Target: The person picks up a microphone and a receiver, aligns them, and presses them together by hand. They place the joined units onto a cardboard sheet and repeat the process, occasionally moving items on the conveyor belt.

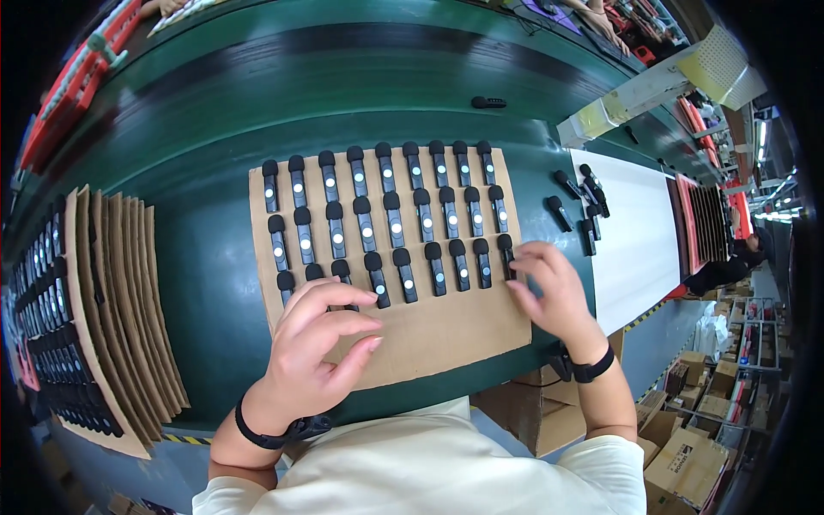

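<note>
Small black clip-on microphones (pixel 396 219) with foam tops and pale round dots lie in three rows on a brown cardboard sheet (pixel 429 339). My left hand (pixel 322 343) hovers over the sheet's lower left, fingers curved and apart with nothing between them. It hides part of the nearest row's left end. At the right end of that row, the fingertips of my right hand (pixel 554 287) are beside a microphone (pixel 506 257), seemingly touching its edge. The thumb there is spread away from the index finger.
Several loose microphones (pixel 592 193) lie right of the sheet, partly on a white board (pixel 639 232). Another microphone (pixel 488 102) rests farther back on the green table (pixel 215 283). Upright cardboard sheets (pixel 142 300) stand at left. A white post (pixel 622 107) rises at right.
</note>
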Motion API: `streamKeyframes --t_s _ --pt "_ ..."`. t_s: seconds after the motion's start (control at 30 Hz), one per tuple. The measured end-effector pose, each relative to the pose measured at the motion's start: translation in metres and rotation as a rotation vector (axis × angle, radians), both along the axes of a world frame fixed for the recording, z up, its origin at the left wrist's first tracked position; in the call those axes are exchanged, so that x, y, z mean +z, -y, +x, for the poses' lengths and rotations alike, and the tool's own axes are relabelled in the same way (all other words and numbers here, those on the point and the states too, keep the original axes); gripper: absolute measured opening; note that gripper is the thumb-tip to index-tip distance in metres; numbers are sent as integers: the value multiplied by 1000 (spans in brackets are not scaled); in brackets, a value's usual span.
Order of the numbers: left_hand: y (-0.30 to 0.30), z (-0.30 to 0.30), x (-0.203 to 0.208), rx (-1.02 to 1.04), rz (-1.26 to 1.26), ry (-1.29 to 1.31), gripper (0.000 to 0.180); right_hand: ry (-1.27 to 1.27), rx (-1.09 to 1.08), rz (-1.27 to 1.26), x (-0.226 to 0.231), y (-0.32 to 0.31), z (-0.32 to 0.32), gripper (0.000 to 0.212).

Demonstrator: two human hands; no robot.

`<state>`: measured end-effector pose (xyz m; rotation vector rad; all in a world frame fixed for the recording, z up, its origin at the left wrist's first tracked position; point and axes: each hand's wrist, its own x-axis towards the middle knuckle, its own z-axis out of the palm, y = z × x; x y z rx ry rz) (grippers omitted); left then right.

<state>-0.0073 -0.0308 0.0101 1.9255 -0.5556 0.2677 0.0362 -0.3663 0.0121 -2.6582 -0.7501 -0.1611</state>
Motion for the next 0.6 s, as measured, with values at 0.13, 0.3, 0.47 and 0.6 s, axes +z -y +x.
streamKeyframes --t_s 0.13,0.3,0.47,0.6 --pt "0 0 -1 -3 -9 4 20 33 -12 8 15 14 38 23" --pt "-2 3 -2 20 -20 4 20 112 1 13 14 26 127 23" --pt "-5 4 -2 13 -13 -35 19 133 12 -57 7 11 211 19" --pt "-6 5 -3 30 -8 -45 19 111 44 -116 -13 -7 255 22"
